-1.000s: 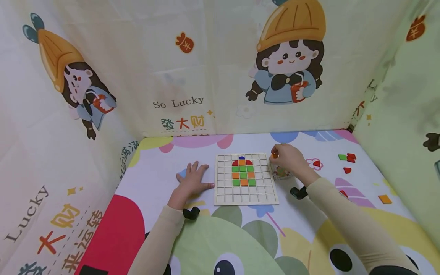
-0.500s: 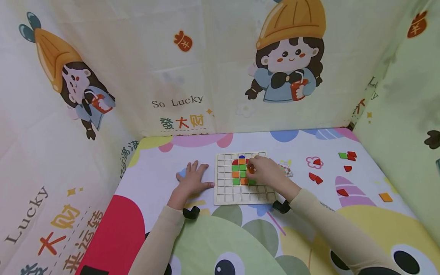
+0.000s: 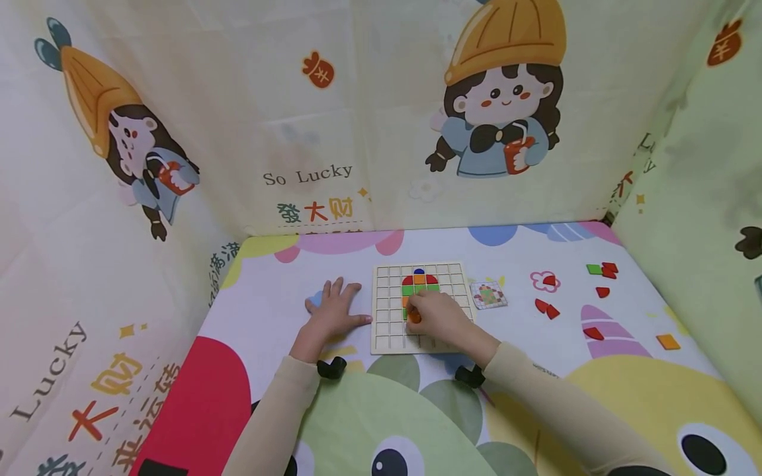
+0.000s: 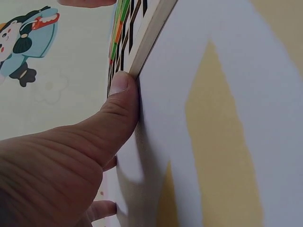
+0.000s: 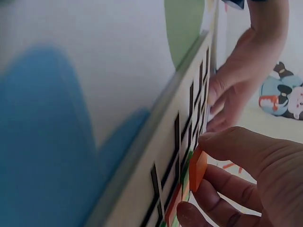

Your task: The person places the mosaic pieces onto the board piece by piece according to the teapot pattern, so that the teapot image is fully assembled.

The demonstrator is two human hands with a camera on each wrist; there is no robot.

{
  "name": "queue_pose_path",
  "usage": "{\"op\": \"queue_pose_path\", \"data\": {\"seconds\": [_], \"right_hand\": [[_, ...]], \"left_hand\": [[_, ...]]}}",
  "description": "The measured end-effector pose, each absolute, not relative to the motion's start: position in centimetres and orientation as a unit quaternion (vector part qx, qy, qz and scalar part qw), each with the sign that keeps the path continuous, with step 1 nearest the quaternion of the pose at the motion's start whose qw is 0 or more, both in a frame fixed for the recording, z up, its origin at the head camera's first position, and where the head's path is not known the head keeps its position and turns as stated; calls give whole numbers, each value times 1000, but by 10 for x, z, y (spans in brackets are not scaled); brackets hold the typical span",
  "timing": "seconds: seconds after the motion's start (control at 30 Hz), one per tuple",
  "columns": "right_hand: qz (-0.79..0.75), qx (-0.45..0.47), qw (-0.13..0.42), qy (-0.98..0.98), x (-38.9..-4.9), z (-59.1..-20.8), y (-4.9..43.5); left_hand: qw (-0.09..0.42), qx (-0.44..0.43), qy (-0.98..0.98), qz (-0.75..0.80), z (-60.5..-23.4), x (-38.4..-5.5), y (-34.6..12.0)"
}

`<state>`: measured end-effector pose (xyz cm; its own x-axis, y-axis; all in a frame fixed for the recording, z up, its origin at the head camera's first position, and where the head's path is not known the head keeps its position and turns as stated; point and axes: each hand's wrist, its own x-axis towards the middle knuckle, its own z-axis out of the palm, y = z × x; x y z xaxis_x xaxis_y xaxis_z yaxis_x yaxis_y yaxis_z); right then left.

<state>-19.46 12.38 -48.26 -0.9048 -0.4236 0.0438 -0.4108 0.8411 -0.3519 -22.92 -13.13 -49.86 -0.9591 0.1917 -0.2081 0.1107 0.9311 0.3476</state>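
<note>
A pale wooden grid board (image 3: 387, 340) lies on the table, with green, orange, red and blue tiles set in its middle columns. My right hand (image 3: 445, 317) is over the board's lower middle and pinches an orange tile (image 5: 198, 170) between thumb and fingers. In the right wrist view that tile stands on edge close to the board's face. The hand hides part of the lower tile rows in the head view. My left hand (image 3: 333, 314) rests on the table with fingers spread. Its thumb (image 4: 120, 94) touches the board's left edge.
Right of the board lies a small pattern card (image 3: 489, 295). Beyond it are scattered loose red pieces (image 3: 540, 306), a green tile (image 3: 594, 269) and an orange tile (image 3: 668, 342). Printed cloth walls (image 3: 393, 132) enclose the table's back and sides.
From beside the card, my right hand has moved left over the board and then lower, with the orange tile in its fingers. The card is uncovered now. My left hand stays put.
</note>
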Motion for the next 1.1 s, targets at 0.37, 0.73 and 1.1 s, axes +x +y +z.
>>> {"op": "queue_pose_path", "data": {"seconds": [0.37,0.73,1.1], "right_hand": [[-163,-249,-8,955,-186,-488,119],[-147,-270,-40,951,-186,-490,120],[-156,-238,-9,959,-188,-489,118]], "left_hand": [[125,78,975,169,-498,-229,-130],[129,76,974,171,-499,-230,-132],[121,83,973,177,-497,-229,-131]]}}
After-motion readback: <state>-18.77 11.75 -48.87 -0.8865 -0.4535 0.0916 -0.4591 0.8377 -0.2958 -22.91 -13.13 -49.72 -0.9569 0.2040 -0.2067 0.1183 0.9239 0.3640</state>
